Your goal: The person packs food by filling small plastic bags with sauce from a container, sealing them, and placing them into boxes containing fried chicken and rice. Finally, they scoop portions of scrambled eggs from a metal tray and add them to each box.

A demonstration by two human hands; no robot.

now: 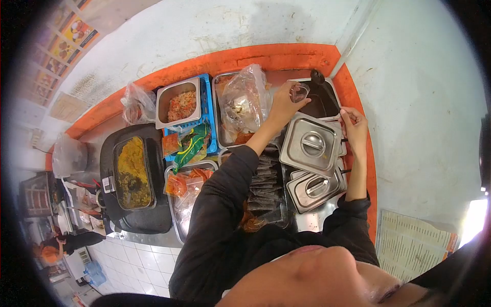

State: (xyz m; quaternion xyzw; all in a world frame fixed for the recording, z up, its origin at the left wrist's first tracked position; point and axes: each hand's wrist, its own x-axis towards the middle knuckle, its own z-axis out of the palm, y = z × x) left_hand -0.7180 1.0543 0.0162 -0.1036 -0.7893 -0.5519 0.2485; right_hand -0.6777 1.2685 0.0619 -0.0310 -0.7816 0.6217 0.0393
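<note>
Clear plastic container [300,93], held in the curled fingers of the left hand [285,105], is best kept level over the dark-bottomed tub [336,94], while the right hand [355,125] pinches narrowly beside it, holding what, if anything, I cannot tell.

The sauce [321,105] is dark brown, the pan lid [296,138] silver, the crate [208,110] blue, the wall band [294,53] orange, sleeves [217,192] black.

One head-worn camera is looking forward and steeply down through a wide, curving lens, taking in the left hand [285,106], right hand [354,124] and counter [153,239] from near above; the distant floor [135,261] is seemingly warping leftward.
</note>
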